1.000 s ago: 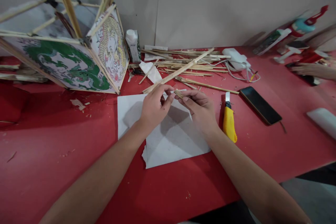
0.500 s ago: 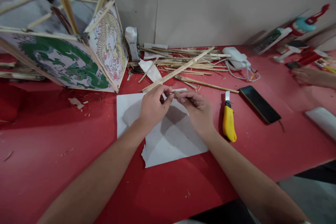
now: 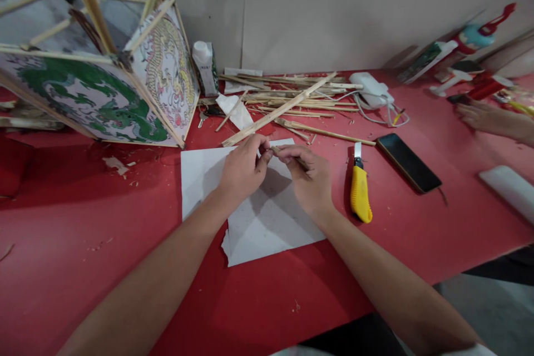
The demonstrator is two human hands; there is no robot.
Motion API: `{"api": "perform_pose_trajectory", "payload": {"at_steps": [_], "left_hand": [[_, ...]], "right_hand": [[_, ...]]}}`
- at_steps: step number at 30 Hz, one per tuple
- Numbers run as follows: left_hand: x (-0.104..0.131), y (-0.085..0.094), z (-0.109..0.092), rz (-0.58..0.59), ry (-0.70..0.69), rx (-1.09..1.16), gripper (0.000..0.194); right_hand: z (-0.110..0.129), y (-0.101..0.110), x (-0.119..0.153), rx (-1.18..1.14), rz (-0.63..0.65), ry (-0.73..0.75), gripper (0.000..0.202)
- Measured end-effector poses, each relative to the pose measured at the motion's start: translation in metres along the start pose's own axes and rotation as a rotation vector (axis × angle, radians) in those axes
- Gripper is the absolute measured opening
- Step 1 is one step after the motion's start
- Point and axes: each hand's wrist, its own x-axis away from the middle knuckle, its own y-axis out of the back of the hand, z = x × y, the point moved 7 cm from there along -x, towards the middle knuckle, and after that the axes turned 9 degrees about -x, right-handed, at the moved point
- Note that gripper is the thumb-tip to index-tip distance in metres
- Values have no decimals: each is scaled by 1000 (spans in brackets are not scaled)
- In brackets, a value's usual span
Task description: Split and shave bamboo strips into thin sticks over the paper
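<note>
Above the white paper (image 3: 258, 228), my two hands meet at their fingertips around a short piece of bamboo stick (image 3: 275, 149). My right hand (image 3: 312, 179) pinches it between thumb and curled fingers, which hide most of its length. Thumb and forefinger of my left hand (image 3: 242, 171) close at the other end of the piece; their exact grip is too small to make out. To the right of my right hand lies a yellow utility knife (image 3: 361, 192) with its blade out, pointing away from me.
A paper lantern with painted dragons (image 3: 95, 100) stands at the left. Behind my hands lie several bamboo strips (image 3: 287, 108), a carton (image 3: 205, 69) and a white charger (image 3: 369, 89). A phone (image 3: 409, 162) lies right of the knife. Another person's hand (image 3: 484, 117) rests at the far right.
The view has shifted slightly, so everything sits a little further left. The fingers of my right hand have curled in more, and less of the bamboo piece shows.
</note>
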Motion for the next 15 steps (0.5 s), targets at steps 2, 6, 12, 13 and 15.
{"api": "perform_pose_trajectory", "payload": {"at_steps": [2, 6, 12, 13, 15], "left_hand": [[0, 1, -1, -8, 2, 18, 5], [1, 6, -1, -62, 30, 111, 10], [2, 10, -8, -51, -18, 165, 15], [2, 12, -9, -69, -21, 167, 15], [3, 14, -10, -89, -24, 169, 14]], "right_hand": [[-4, 1, -1, -74, -1, -36, 13], [-22, -1, -4, -407, 34, -237, 6], [-29, -10, -1, -504, 89, -382, 22], [-26, -9, -1, -447, 88, -341, 22], [-17, -7, -1, -290, 78, -221, 16]]}}
